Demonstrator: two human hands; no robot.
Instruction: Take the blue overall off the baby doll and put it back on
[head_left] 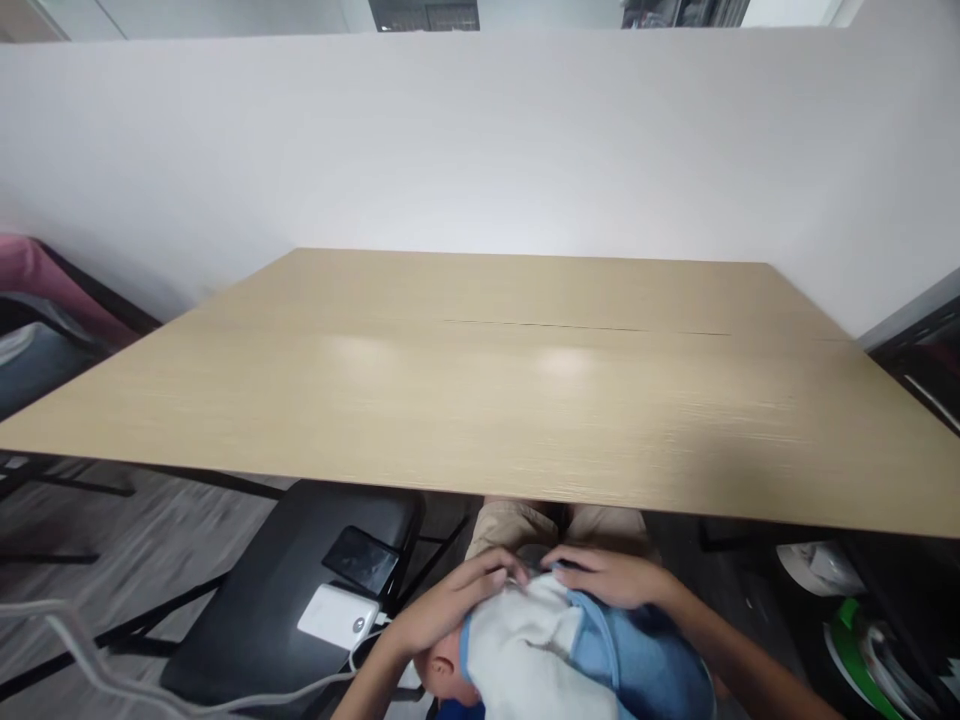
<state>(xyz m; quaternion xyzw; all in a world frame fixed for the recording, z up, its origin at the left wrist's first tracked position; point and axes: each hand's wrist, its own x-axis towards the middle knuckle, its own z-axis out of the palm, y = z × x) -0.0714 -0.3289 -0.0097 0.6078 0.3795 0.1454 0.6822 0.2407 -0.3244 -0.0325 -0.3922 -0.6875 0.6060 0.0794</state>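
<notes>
A baby doll lies across my lap, its bare head (442, 662) at the lower left with one ear showing. It wears a white and light blue garment (525, 630). My left hand (480, 585) rests over the garment's white upper edge near the doll's head, its fingers bent onto the cloth. On the other side, my right hand (611, 575) grips the cloth where the white meets the blue (645, 650). The fingertips of both hands come close together at the top edge. What lies under them is partly hidden.
A wide wooden table (450, 400) stands before my knees, against a white wall (480, 150). To the left, a black chair (255, 610) bears a dark phone (361, 560) and a white power bank (337, 615) with a cable (322, 683). Several items, including a green-rimmed object (847, 640), sit at the lower right.
</notes>
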